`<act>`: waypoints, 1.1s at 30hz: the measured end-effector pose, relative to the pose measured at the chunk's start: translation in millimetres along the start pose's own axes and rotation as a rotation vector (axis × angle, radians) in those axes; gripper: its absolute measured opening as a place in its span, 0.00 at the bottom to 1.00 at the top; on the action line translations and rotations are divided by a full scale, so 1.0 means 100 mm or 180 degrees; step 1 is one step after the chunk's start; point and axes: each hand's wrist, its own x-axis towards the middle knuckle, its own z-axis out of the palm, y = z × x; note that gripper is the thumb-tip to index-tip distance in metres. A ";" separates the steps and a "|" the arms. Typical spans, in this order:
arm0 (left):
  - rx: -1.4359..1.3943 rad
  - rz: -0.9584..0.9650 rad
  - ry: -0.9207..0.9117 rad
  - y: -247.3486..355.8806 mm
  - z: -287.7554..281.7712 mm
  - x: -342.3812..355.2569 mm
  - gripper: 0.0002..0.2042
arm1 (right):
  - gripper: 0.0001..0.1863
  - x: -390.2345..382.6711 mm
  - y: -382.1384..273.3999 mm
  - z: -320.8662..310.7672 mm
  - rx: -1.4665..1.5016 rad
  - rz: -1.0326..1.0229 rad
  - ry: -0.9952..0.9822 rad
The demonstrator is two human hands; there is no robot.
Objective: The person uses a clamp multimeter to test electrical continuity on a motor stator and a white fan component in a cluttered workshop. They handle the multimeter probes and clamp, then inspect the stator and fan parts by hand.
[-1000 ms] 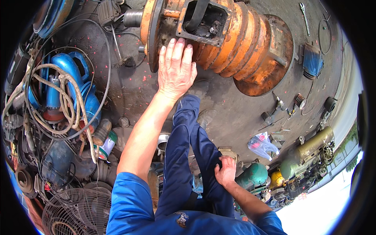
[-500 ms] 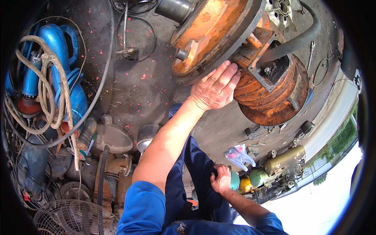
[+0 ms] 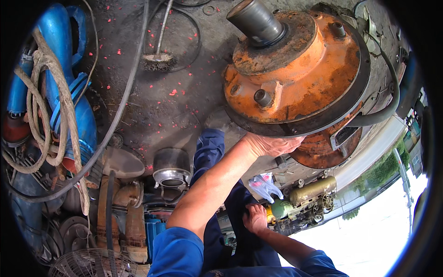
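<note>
Lg. orange cast-metal casing w/ round flange (image 3: 309, 94) now turned face-on, upper R of view; L hand (image 3: 273, 144) at flange's lower edge.
Vs. a moment ago, casing's swung so its smooth grey steel shaft (image 3: 259, 27) points to top of view & rusty ribbed body (image 3: 316, 150) is mostly hidden behind flange; prob. means L hand is guiding the turn. L grip: palm close against flange underside, fingers partly hidden, can't tell if pressing or hooked. R hand (image 3: 255, 218) rests on dark navy trouser leg (image 3: 241, 203), fingers loosely spread, nothing visible in it. Count: 1 casing, 1 shaft, 2 short metal studs (image 3: 263, 98) clearly sticking out of its face, 1 round dark-bristled brush on metal rod (image 3: 159, 61), 1 thin whitish plastic bag (image 3: 265, 187), 1 olive-gold cylindrical tank (image 3: 314, 190).
</note>
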 end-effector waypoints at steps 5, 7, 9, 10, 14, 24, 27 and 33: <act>-0.0314 -0.0605 0.0259 0.07 0.00 0.01 0.19 | 0.21 -0.07 0.25 -0.03 -0.0252 -0.0053 0.0004; -0.0199 -0.0593 0.0318 0.03 -0.08 0.07 0.16 | 0.21 -0.07 0.31 -0.09 -0.0055 -0.0226 0.0255; -0.0211 -0.0626 0.0343 0.06 0.02 0.04 0.16 | 0.21 -0.04 0.39 -0.10 0.0130 -0.0514 0.0463; 0.0066 -0.0614 0.0431 0.08 0.05 0.03 0.17 | 0.20 0.00 0.39 -0.14 0.0377 -0.0581 0.0545; 0.0678 -0.0743 0.0589 0.14 0.18 -0.01 0.19 | 0.20 0.18 0.39 -0.15 0.0913 -0.0577 0.0284; 0.0800 -0.0576 0.0484 0.24 0.28 0.06 0.29 | 0.19 0.46 0.95 0.10 0.2302 -0.1317 0.0768; 0.0615 -0.0721 0.0427 0.26 0.28 0.06 0.27 | 0.18 0.37 1.09 -0.08 0.2735 -0.1392 0.0849; 0.1167 -0.0815 0.0258 0.31 0.23 0.02 0.32 | 0.18 0.11 1.47 -0.39 0.3530 -0.1746 0.0978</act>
